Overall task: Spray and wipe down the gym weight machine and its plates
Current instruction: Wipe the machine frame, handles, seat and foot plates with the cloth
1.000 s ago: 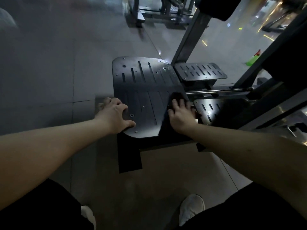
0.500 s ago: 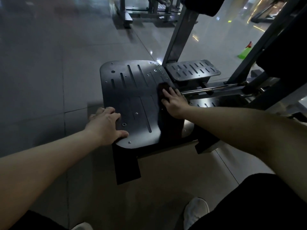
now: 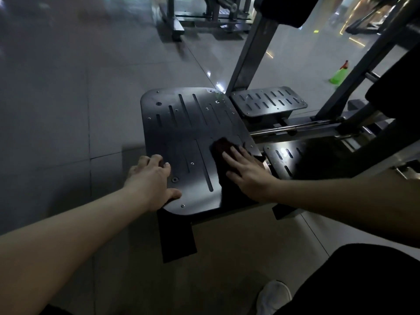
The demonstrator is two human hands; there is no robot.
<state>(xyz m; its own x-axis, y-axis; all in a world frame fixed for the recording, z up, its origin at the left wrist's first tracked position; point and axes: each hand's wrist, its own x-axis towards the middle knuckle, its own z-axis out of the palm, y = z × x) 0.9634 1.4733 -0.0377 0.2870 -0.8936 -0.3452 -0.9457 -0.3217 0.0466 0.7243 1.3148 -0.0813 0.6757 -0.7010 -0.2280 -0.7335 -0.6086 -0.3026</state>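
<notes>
The black footplate (image 3: 188, 133) of the machine lies low over the tiled floor (image 3: 68, 110), straight ahead of the person. Its long axis runs from the rounded near edge away from the person, leaning a little to the left at the far end. The narrow slots in it run the same way. Small wet spots glint on its far right corner.

The left hand (image 3: 150, 180) holds the footplate at its near left corner. The fingers are curled at the left edge and the thumb lies flat on the top surface.

The right hand (image 3: 247, 176) is flat, with its fingers straight and slightly spread, pressing a dark cloth (image 3: 218, 148) onto the right side of the footplate. The cloth sticks out past the fingertips and trails back under the palm toward the near edge.

To the right of the footplate sits a small slotted pedal (image 3: 268, 102) at the far end, and a second pedal (image 3: 284, 160) lies nearer, partly in shadow. A shiny rod (image 3: 295, 128) runs between them. A grey upright (image 3: 252, 48) rises from behind the far right corner of the footplate.

A green spray bottle (image 3: 338, 75) with a red top stands on the floor well to the right, partly behind a slanted bar. What it holds cannot be told. A white shoe (image 3: 273, 296) shows at the bottom.
</notes>
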